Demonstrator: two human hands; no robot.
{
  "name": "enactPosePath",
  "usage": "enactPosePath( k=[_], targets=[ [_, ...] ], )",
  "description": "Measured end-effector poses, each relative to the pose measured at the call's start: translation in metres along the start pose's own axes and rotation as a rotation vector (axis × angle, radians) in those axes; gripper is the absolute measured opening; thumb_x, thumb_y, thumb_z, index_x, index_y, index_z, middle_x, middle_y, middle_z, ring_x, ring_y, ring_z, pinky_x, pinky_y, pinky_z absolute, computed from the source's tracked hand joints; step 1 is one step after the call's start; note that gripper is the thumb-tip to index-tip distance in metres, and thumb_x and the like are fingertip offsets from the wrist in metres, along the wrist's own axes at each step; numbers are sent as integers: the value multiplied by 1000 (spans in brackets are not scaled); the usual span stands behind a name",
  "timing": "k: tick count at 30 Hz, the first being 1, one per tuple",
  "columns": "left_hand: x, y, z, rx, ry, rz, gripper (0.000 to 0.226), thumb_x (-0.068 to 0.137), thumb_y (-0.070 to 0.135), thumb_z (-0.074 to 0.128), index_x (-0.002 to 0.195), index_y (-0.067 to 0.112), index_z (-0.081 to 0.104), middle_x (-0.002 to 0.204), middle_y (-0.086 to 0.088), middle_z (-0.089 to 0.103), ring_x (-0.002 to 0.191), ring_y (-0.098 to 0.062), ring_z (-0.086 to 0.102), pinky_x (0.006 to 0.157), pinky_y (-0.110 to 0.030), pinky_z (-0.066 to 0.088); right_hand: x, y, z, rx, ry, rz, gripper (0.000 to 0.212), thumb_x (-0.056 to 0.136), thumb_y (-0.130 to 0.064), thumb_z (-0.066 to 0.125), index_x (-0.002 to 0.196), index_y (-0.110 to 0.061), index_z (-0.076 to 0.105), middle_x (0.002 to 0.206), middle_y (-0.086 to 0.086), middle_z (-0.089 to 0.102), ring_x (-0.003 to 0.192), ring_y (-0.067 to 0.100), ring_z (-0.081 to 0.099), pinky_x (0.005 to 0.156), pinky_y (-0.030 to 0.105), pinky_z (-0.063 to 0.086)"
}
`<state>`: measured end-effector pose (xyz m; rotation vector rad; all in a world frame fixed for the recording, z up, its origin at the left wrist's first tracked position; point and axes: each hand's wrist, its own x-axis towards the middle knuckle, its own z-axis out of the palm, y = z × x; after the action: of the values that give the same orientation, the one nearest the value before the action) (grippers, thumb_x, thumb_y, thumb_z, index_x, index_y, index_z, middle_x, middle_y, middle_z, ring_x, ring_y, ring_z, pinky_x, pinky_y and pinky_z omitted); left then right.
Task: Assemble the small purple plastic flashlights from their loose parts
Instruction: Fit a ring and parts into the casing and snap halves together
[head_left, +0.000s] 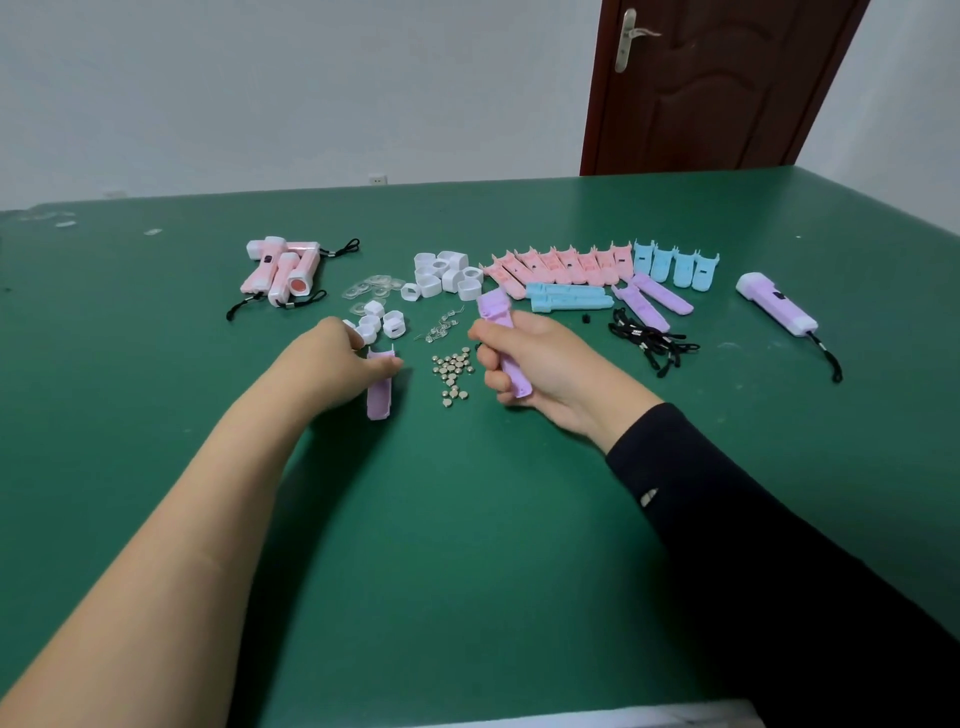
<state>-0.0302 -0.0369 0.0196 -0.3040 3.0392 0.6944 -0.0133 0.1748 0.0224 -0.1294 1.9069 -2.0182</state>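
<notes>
The left hand reaches among the white caps, its thumb across the left shell just above the table. Its fingertips are hidden, so whether it grips anything cannot be told. Just to the right lie the cells. The right hand curls firmly round the right shell, front end raised. A cap seems wanted next: best to take one only, turn its opening toward the shell's prongs, and keep both shells clear of the cells.
</notes>
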Motion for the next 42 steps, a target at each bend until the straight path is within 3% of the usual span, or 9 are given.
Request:
enactPosePath(
  k=[9, 12, 16, 20, 23, 27, 31, 35, 42],
  targets=[
    [-2, -2, -3, 32, 4, 15, 40, 90, 39, 59, 66, 9, 73, 58, -6, 46, 53, -21, 45, 52, -28, 33, -2, -9, -12, 230, 210, -39, 10, 97, -15, 52, 103, -12, 59, 65, -4, 49, 45, 4, 39, 43, 15, 34],
    [-4, -2, -5, -71, 24, 21, 40, 90, 40, 58, 73, 8, 75, 67, -11, 56, 55, -20, 49, 54, -28, 36, 0, -11, -22, 365, 388, -51, 17, 97, -12, 52, 111, -5, 57, 64, -3, 46, 43, 4, 36, 41, 15, 30],
    [-5, 3, -9, -416, 72, 30, 18, 89, 33, 64, 90, 17, 71, 90, -10, 69, 71, -20, 54, 67, -30, 44, 1, -13, -30, 398, 506, -60, 3, 96, -11, 53, 95, -12, 56, 64, -3, 43, 45, 6, 32, 42, 17, 27],
    [-11, 13, -11, -710, 56, 87, 21, 89, 32, 67, 100, 14, 68, 84, 2, 64, 71, -14, 50, 59, -24, 38, 2, -5, -18, 205, 428, -97, 4, 93, -14, 56, 89, -14, 56, 66, -3, 40, 46, 5, 29, 41, 17, 27],
    [-17, 19, -14, -835, 1, 106, 17, 86, 36, 70, 95, 22, 66, 82, 7, 66, 74, -11, 53, 68, -26, 39, -1, 1, 2, -78, 281, -162, 7, 89, -21, 65, 94, -17, 61, 69, -8, 51, 41, -2, 40, 41, 11, 33],
    [-23, 25, -14, -918, -79, 150, 22, 85, 33, 72, 101, 22, 63, 87, 5, 68, 82, -15, 57, 73, -32, 36, -4, 6, 26, -279, 151, -284, 19, 83, -30, 72, 100, -23, 66, 90, -13, 69, 76, -5, 65, 63, 10, 49],
    [-29, 32, -13, -979, -115, 201, 34, 79, 31, 74, 108, 20, 62, 85, 7, 71, 77, -9, 61, 69, -30, 34, -7, 10, 37, -314, 181, -347, 12, 83, -28, 73, 90, -28, 63, 86, -8, 70, 76, 6, 64, 57, 10, 47],
    [-34, 36, -13, -1009, -138, 240, 45, 61, 41, 76, 101, 24, 63, 85, 8, 72, 87, -14, 66, 67, -29, 34, -7, 10, 35, -297, 207, -337, 9, 86, -27, 69, 83, -31, 61, 76, -9, 68, 64, 0, 57, 53, 11, 42],
    [-35, 35, -14, -1023, -215, 327, 32, 73, 39, 70, 103, 27, 68, 94, 6, 75, 83, -4, 67, 74, -32, 37, -5, 9, 32, -139, 240, -285, 6, 85, -30, 71, 83, -30, 66, 81, -11, 71, 75, -1, 65, 62, 12, 46]
  ],
)
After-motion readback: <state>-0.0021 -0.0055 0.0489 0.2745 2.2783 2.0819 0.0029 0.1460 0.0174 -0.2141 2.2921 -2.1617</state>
